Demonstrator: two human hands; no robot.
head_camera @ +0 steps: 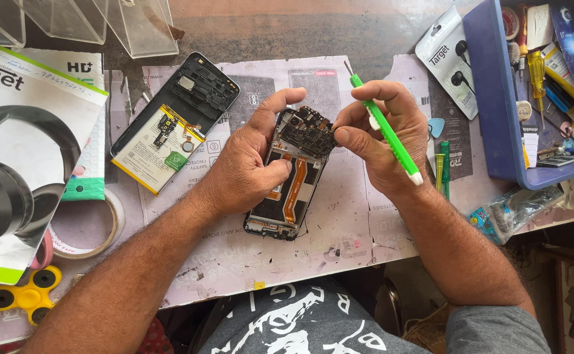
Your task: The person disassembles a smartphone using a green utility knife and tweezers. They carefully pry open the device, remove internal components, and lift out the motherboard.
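Head view: bench (339,242) seen from above, covered with worn printed paper sheets.
Opened phone: an opened phone (291,172) with its back removed lies near the bench middle, circuit board and orange flex cable exposed.
Left hand: the left hand (251,164) is curled around the phone's left edge, thumb raised by the top corner, a fingertip pressed onto the inner frame.
Right hand: the right hand (382,134) is closed in a pinch at the board's upper right corner; a green screwdriver (387,131) is held across the fingers, tip pointing up and away.
Back cover: a second phone shell with battery (172,121) lies to the left, apart from the hands.
Left edge: headphone box (21,151), tape roll (93,226), yellow spinner (24,295).
Right edge: blue tray (490,98) holding small tools; packaged earphones (448,59) just beside it.
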